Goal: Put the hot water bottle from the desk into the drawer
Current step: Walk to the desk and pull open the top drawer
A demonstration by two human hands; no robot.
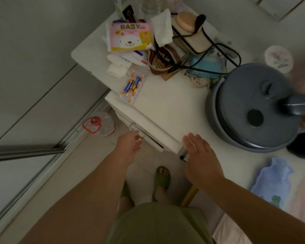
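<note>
Here, my left hand (129,142) has its grip curled on the drawer handle (136,130), drawer (148,136) barely ajar. My right hand (199,152) rests flat and empty, bracing the bench (174,106). The hot water bottle (271,180) lies far right, untouched.

The scene is dim and flatly lit, with a grey-green cast and no clear light source; shadows are soft and weak. The white tabletop (167,103) is the brightest area, without glare. Focus is best at the far middle, where the print on the pink tissue pack (130,36) reads clearly. The right edge is smeared: the grey round lid (250,110) blurs toward its right side, and the blue hot water bottle (271,182) at near right is soft and hazy. Wide-angle distortion bends the floor lines at left and stretches the forearms at the near edge.
</note>
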